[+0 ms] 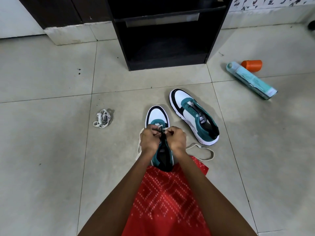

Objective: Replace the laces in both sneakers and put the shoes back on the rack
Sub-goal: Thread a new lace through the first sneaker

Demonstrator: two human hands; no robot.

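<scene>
A white, teal and black sneaker (157, 115) stands on the floor tiles in front of me, toe pointing away. My left hand (150, 139) and my right hand (177, 138) are both over its eyelets, each pinching a dark lace (164, 135). A white lace (202, 152) trails out from under the shoe on both sides. The second sneaker (192, 114) lies to the right with no lace in its eyelets. A bundled white lace (102, 118) lies on the floor to the left.
The black shoe rack (163, 40) stands straight ahead, its lower shelf open. A teal spray can (251, 80) and its orange cap (252, 65) lie on the tiles at right. My red patterned garment (168, 193) covers the lower middle.
</scene>
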